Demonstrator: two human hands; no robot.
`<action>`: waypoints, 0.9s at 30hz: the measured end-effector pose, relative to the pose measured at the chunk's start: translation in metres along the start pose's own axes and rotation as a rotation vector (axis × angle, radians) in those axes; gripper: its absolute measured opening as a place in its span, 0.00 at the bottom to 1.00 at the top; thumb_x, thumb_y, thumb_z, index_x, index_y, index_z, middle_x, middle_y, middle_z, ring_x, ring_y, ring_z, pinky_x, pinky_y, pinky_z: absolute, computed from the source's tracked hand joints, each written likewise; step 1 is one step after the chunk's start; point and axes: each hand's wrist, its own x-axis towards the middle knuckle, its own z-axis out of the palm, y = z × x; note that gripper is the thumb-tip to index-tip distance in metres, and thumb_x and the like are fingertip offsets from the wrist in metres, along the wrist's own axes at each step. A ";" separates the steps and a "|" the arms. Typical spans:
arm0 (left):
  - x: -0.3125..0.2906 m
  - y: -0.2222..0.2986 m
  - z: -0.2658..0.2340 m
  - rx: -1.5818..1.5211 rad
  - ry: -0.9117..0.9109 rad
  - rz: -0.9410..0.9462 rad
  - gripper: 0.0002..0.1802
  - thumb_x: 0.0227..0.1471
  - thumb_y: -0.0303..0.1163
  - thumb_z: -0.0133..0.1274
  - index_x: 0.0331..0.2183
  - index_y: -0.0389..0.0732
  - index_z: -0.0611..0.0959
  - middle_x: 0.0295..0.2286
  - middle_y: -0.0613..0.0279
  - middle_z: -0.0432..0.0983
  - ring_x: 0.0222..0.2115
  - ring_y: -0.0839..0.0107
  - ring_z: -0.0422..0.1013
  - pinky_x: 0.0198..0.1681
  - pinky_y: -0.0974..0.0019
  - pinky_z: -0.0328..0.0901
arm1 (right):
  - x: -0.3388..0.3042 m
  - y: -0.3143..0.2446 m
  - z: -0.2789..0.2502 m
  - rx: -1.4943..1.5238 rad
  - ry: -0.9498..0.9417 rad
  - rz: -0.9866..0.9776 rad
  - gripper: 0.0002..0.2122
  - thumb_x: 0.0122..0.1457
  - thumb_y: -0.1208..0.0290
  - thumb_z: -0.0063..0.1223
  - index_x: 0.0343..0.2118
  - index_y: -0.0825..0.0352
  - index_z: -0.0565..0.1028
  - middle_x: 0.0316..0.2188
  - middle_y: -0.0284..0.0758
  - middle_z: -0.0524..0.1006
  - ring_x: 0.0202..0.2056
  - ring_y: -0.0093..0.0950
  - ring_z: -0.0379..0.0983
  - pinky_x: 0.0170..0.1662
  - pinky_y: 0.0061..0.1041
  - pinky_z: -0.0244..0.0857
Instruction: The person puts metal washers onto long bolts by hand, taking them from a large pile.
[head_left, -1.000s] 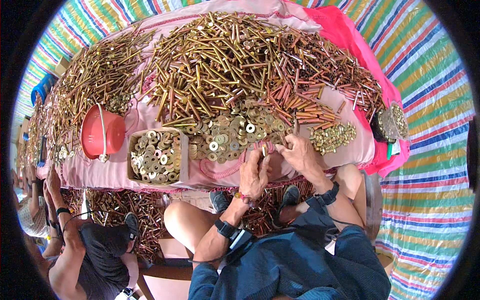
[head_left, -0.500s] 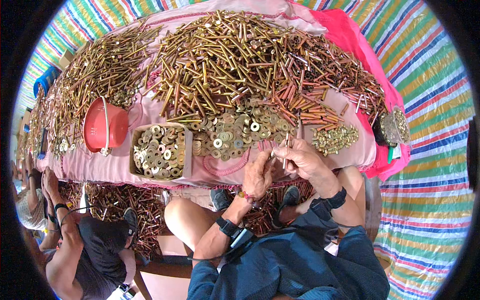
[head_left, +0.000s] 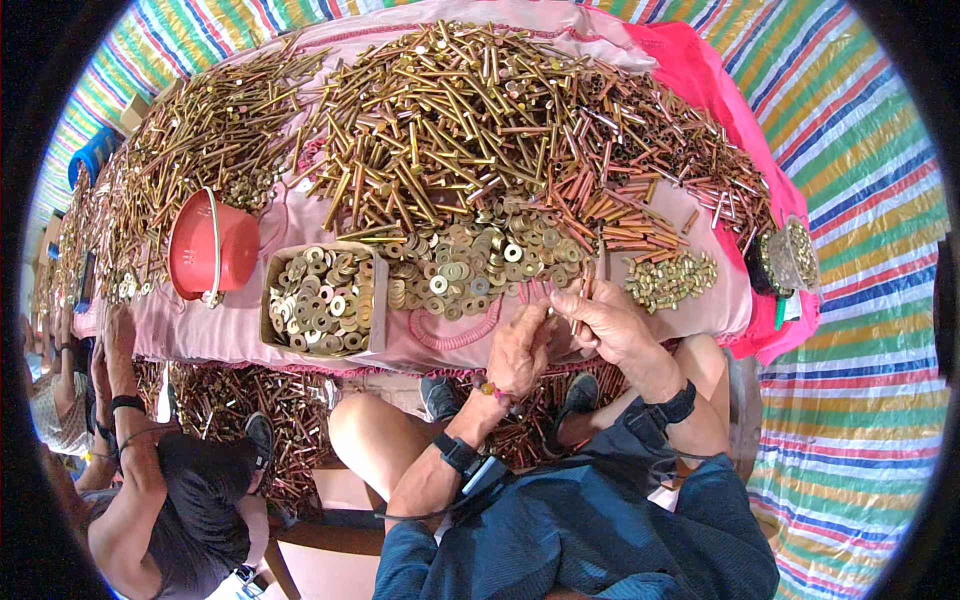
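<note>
Over the near edge of the pink cloth, my right hand (head_left: 612,322) pinches a thin copper-coloured metal rod (head_left: 588,284) that stands roughly upright between thumb and fingers. Close on its left, my left hand (head_left: 517,352) is closed, its fingertips together near the rod's lower end. A small pale bit shows at those fingertips, too small to name. Just beyond both hands lies a pile of flat round washers (head_left: 470,268). Small brass-coloured fittings (head_left: 670,281) lie in a heap to the right. Copper-coloured tubes (head_left: 625,218) are spread behind them.
A carton of washers (head_left: 378,305) and a red bucket (head_left: 232,250) stand left. Long brass-coloured rods (head_left: 430,130) are heaped at the back. A clear tub (head_left: 797,252) sits at the right edge. Another person's hand (head_left: 118,335) is far left; more metal pieces (head_left: 240,400) lie below the table.
The rod in my right hand has shifted slightly right and tilted a little. Both hands stay close together. The other person's hands have moved up toward the cloth.
</note>
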 end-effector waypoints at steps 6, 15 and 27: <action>0.003 0.005 -0.002 -0.018 0.042 0.035 0.24 0.48 0.14 0.50 0.49 0.37 0.76 0.29 0.45 0.72 0.27 0.43 0.72 0.30 0.52 0.66 | 0.002 0.004 -0.012 -0.010 0.016 -0.020 0.12 0.61 0.62 0.62 0.34 0.66 0.74 0.18 0.26 0.70 0.14 0.13 0.61 0.14 0.14 0.52; 0.003 0.004 -0.002 0.046 0.077 -0.027 0.15 0.55 0.22 0.53 0.46 0.40 0.79 0.29 0.48 0.78 0.28 0.48 0.77 0.30 0.56 0.69 | -0.013 -0.023 0.006 -0.243 0.069 -0.459 0.17 0.64 0.67 0.58 0.50 0.71 0.70 0.29 0.31 0.75 0.29 0.18 0.73 0.30 0.18 0.69; 0.005 0.009 -0.004 0.025 0.077 0.023 0.15 0.53 0.19 0.52 0.45 0.36 0.78 0.28 0.46 0.74 0.27 0.47 0.73 0.30 0.53 0.67 | -0.021 -0.023 0.025 -0.967 0.314 -0.752 0.22 0.59 0.69 0.62 0.53 0.70 0.70 0.36 0.40 0.79 0.37 0.27 0.78 0.38 0.26 0.73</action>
